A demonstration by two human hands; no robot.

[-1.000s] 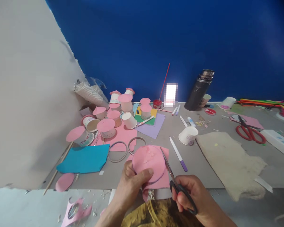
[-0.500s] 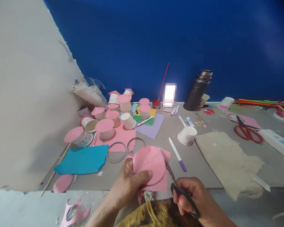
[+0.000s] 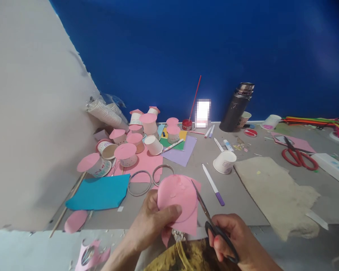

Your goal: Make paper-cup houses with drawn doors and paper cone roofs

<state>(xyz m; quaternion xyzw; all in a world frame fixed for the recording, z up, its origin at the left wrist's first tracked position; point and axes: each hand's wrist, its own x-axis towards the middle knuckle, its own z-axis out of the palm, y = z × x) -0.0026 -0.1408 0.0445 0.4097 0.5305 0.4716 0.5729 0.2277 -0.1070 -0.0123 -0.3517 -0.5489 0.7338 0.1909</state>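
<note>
My left hand (image 3: pixel 155 216) pinches a sheet of pink paper (image 3: pixel 176 197), thumb on top and fingers beneath. A drawn circle shows on the sheet, and part of its outline is cut, with offcut hanging at the lower edge. My right hand (image 3: pixel 228 237) is closed round the black handles of a pair of scissors (image 3: pixel 206 214). Their blades lie along the right edge of the circle, close together at the paper. Two grey rings (image 3: pixel 139 183) rest on the table just beyond my left hand. A white marker with a purple cap (image 3: pixel 213 184) lies beyond the scissors.
Paper cups with pink tops (image 3: pixel 125 154) crowd the left. A blue-green sheet (image 3: pixel 98 192) lies nearer. A plain paper cup (image 3: pixel 225 162), a beige cloth (image 3: pixel 274 192), red-handled scissors (image 3: pixel 299 158) and a power strip (image 3: pixel 333 167) are on the right. A dark flask (image 3: pixel 235 109) stands behind.
The pink paper has turned slightly in my left hand, and its lower flap has shifted. The scissors stay at the circle's right edge. The view has moved a little.
</note>
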